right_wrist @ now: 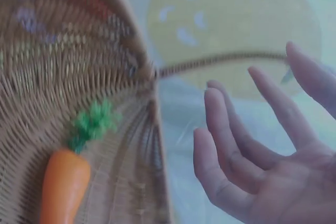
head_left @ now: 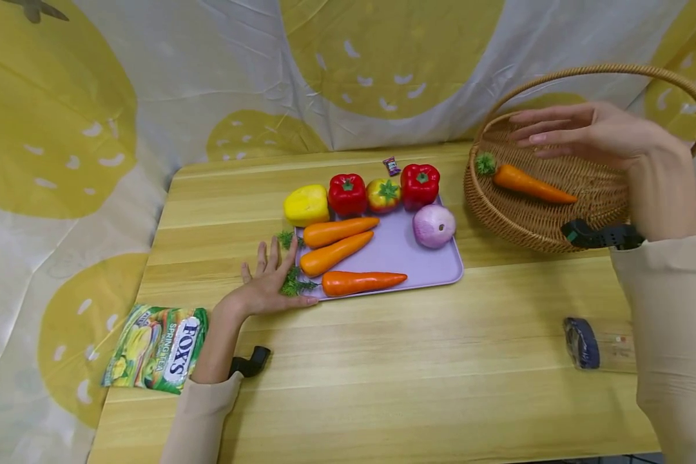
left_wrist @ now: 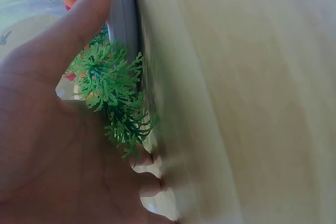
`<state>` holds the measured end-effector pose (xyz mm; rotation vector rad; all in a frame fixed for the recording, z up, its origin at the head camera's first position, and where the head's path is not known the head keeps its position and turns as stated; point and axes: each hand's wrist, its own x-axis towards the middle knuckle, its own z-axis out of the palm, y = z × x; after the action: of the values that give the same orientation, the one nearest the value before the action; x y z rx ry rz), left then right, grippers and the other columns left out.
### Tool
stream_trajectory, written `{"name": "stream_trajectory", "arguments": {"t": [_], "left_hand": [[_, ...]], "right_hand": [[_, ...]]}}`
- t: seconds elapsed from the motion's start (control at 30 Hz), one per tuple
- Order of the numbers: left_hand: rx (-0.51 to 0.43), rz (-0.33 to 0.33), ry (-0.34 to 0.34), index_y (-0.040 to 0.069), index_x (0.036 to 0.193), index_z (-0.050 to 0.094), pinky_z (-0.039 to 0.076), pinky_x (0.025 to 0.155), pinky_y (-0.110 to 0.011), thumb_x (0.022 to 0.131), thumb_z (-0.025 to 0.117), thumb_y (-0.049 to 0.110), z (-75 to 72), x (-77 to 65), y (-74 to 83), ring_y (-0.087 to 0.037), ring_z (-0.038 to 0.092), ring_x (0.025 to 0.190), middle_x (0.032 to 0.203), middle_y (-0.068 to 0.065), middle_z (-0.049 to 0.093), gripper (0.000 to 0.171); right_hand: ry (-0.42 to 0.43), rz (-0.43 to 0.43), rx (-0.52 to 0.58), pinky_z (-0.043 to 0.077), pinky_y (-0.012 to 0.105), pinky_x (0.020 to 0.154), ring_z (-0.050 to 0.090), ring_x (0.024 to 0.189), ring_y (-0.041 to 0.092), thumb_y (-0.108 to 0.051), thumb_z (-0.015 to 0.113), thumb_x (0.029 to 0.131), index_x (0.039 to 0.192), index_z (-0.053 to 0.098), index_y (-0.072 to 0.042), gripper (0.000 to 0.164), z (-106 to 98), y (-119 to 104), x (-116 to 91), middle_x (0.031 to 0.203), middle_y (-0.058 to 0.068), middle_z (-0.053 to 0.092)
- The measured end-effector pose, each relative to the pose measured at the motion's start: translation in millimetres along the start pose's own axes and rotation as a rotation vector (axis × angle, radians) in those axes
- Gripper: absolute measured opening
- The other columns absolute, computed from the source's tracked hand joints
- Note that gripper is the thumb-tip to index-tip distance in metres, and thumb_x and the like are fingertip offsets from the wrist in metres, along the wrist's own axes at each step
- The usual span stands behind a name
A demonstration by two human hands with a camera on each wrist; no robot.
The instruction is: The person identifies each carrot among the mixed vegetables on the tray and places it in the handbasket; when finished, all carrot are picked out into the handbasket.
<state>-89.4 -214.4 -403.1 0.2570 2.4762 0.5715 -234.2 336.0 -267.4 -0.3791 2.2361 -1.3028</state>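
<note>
My left hand (head_left: 265, 283) rests with fingers spread at the left edge of a lilac tray (head_left: 426, 267), its thumb along the near corner. Green carrot leaves (left_wrist: 107, 77) lie beside the palm in the left wrist view. On the tray are a front carrot (head_left: 362, 282) and two more carrots behind it, a purple onion (head_left: 434, 225), two red bell peppers (head_left: 347, 194), a red-yellow tomato (head_left: 384, 195) and a yellow vegetable (head_left: 306, 205). My right hand (head_left: 600, 132) hovers over the wicker basket (head_left: 603, 183) with loosely extended fingers, holding nothing. One carrot (head_left: 533, 184) lies inside the basket.
A green Fox's candy bag (head_left: 156, 348) lies left of my left forearm. A small purple wrapper (head_left: 391, 166) sits behind the tray. A roll of tape (head_left: 582, 343) is near my right sleeve. The basket's tall handle (head_left: 603, 68) arches above my right hand.
</note>
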Motion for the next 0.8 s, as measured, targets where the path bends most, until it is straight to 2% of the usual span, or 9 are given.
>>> {"name": "stream_trajectory", "arguments": {"t": [0.1, 0.2, 0.4, 0.6, 0.8], "left_hand": [[-0.005, 0.004, 0.002, 0.027, 0.164, -0.019, -0.019, 0.112, -0.08, 0.088, 0.07, 0.067, -0.1, 0.2, -0.4, -0.046, -0.032, 0.153, 0.167, -0.022, -0.031, 0.124], [-0.021, 0.011, 0.004, 0.029, 0.164, -0.019, -0.02, 0.113, -0.08, 0.086, 0.069, 0.071, 0.6, 1.6, 0.4, -0.045, -0.033, 0.154, 0.167, -0.022, -0.031, 0.125], [-0.036, 0.031, 0.011, 0.029, 0.165, -0.018, -0.02, 0.112, -0.08, 0.084, 0.071, 0.072, 2.6, 3.3, 2.6, -0.046, -0.032, 0.154, 0.167, -0.023, -0.029, 0.127], [-0.042, 0.037, 0.021, 0.031, 0.164, -0.018, -0.022, 0.112, -0.08, 0.082, 0.07, 0.076, 6.6, 6.6, -2.9, -0.045, -0.033, 0.154, 0.167, -0.021, -0.031, 0.129], [-0.046, 0.038, 0.042, 0.036, 0.163, -0.021, -0.022, 0.111, -0.081, 0.079, 0.066, 0.082, 10.8, 9.8, -8.5, -0.043, -0.034, 0.154, 0.167, -0.018, -0.032, 0.129]], "right_hand": [[0.028, -0.028, -0.059, 0.051, 0.012, 0.097, 0.061, 0.127, -0.003, -0.011, 0.055, 0.107, 0.158, 0.043, -0.015, 0.053, 14.4, -7.2, -8.6, 0.148, -0.007, 0.059], [0.081, -0.039, -0.061, 0.048, 0.009, 0.095, 0.062, 0.125, -0.003, -0.013, 0.06, 0.105, 0.155, 0.048, -0.017, 0.052, 30.3, -13.1, -15.3, 0.145, -0.007, 0.062], [0.154, -0.172, 0.056, 0.053, 0.013, 0.096, 0.064, 0.123, 0.006, -0.006, 0.063, 0.102, 0.152, 0.052, -0.01, 0.051, 70.3, -18.2, -18.2, 0.142, -0.002, 0.065], [0.16, -0.295, 0.201, 0.054, 0.017, 0.097, 0.063, 0.125, 0.016, -0.002, 0.064, 0.1, 0.147, 0.057, -0.005, 0.047, 117.2, -23.5, -9.8, 0.139, 0.006, 0.067], [0.152, -0.293, 0.22, 0.054, 0.022, 0.098, 0.062, 0.125, 0.021, -0.004, 0.071, 0.097, 0.144, 0.061, -0.006, 0.048, 158.5, -33.6, 4.3, 0.135, 0.004, 0.069]]}}
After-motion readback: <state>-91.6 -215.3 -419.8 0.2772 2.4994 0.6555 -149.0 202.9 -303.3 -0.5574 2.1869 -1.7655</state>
